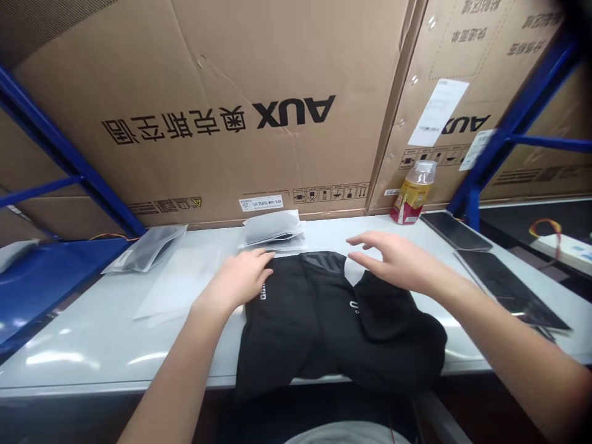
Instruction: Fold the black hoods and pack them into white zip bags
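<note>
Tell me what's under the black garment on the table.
The black garment lies on the white table, overhanging its front edge, with a translucent plastic sheet beside its left side. Whatever is directly beneath it cannot be seen; the cloth covers it.

A long, pale grey glossy workbench (83,364) has a black cloth garment (333,327) lying flat near its front edge. Translucent plastic bags (148,250) lie to the left, while flat black rectangular slabs (509,290) and an upright plastic bottle (414,191) sit to the right.
</note>
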`<state>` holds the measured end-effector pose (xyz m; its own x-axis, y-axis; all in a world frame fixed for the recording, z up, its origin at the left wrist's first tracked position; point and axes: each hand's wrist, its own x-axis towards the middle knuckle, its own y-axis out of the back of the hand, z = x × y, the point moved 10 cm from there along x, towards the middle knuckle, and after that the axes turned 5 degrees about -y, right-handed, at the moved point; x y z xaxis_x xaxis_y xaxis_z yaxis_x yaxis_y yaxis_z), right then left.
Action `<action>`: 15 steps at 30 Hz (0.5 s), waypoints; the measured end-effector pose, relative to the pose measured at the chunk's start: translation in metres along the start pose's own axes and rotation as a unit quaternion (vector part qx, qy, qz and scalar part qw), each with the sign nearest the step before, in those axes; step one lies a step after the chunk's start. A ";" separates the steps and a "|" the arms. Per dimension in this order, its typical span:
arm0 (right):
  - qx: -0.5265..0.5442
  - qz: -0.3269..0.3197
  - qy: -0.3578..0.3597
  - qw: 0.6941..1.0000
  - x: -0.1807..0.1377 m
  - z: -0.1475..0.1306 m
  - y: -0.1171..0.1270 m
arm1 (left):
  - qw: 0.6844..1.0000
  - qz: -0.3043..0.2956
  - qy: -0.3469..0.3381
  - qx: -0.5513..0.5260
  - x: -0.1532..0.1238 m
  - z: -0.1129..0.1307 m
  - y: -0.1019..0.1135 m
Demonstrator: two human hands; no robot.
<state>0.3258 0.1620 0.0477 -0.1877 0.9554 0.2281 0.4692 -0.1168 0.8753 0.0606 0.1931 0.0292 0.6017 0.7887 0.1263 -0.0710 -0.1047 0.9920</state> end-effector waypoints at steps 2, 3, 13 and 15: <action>-0.007 -0.017 0.022 1.000 0.020 -0.010 -0.023 | 1.000 -0.003 -0.001 0.011 0.011 -0.006 -0.003; -0.009 -0.026 0.035 0.999 0.026 -0.014 -0.031 | 1.000 0.000 -0.004 0.017 0.014 -0.007 -0.003; -0.068 -0.015 0.163 0.984 -0.030 -0.055 -0.020 | 0.980 0.145 -0.086 0.105 -0.053 0.041 0.041; -0.079 -0.037 0.187 0.978 -0.058 -0.060 -0.023 | 0.978 0.104 -0.151 0.098 -0.070 0.052 0.027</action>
<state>0.2741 0.0932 0.0394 -0.5331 0.7997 0.2764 0.3086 -0.1204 0.9435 0.0577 0.1035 0.0468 0.8003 0.5263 0.2872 -0.0801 -0.3809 0.9211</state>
